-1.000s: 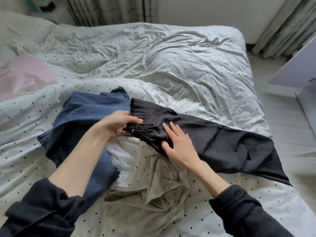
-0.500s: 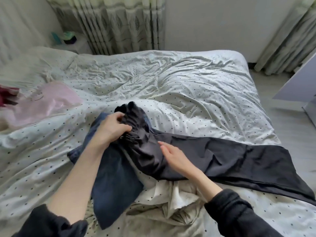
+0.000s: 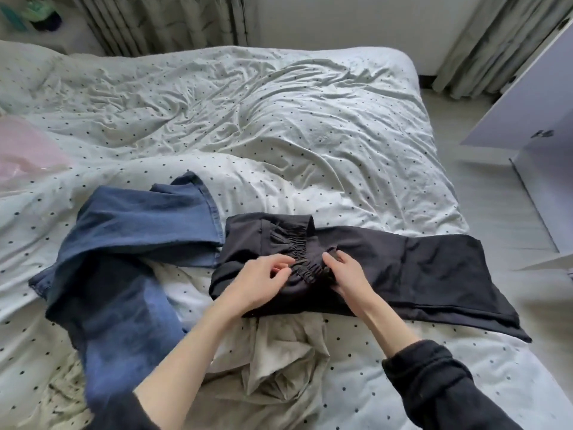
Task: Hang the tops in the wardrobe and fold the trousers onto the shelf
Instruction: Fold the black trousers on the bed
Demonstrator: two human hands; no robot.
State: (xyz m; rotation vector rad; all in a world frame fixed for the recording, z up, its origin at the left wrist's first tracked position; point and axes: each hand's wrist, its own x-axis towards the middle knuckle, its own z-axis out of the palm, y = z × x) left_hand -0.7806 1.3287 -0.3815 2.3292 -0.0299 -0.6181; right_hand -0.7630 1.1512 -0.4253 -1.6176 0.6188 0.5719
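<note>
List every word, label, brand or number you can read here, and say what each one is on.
None: no readable text anywhere in the view.
Black trousers: no label or tag shows at the elastic waistband.
Blue trousers: no tag or brand shows.
Bedding: printed dots only, no lettering.
Items on the nightstand: too blurred to tell whether they carry print.

Both hands on black trousers (image 3: 387,268), on bed (image 3: 279,119).
L hand (image 3: 260,283) & R hand (image 3: 347,274) pinch elastic waistband (image 3: 297,252); blue trousers (image 3: 124,243) just left.
</note>
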